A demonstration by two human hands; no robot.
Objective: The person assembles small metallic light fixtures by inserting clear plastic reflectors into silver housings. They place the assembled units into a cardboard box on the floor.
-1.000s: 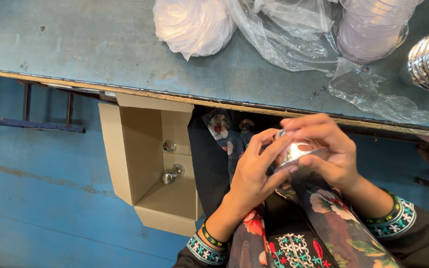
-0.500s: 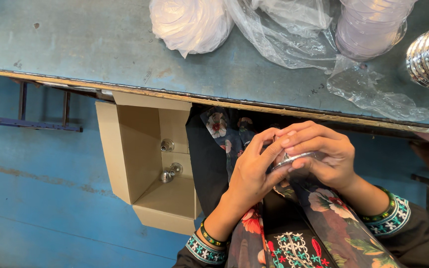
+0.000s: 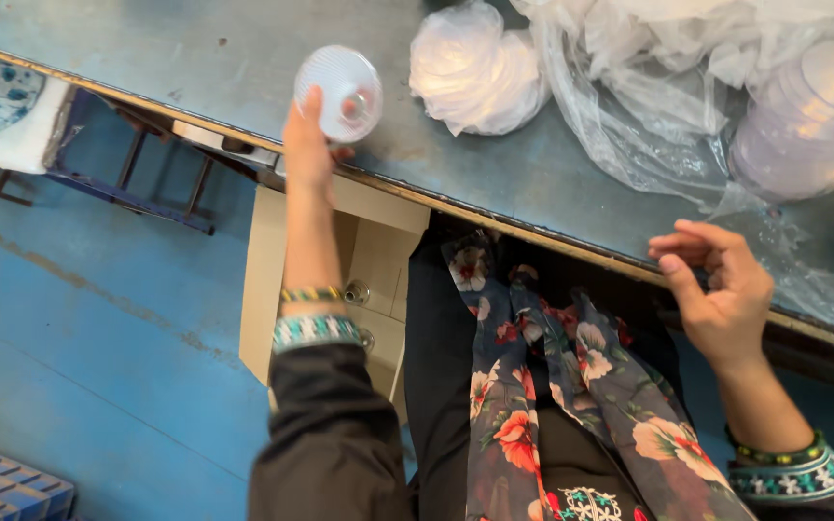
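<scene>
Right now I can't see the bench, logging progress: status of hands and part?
Left hand holds round clear ribbed lens above table edge. Right hand empty, fingers curled. Cardboard box below.

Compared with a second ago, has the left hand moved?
Yes. The left hand has left the lap and gone up and outward over the table edge, holding a round ribbed clear disc above the cardboard box.

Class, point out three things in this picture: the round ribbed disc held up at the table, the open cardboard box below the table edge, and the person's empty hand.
ribbed disc [image 3: 340, 92], head view, its centre.
cardboard box [image 3: 264, 280], head view, left wall.
right hand [image 3: 721, 294], head view, the palm.
</scene>
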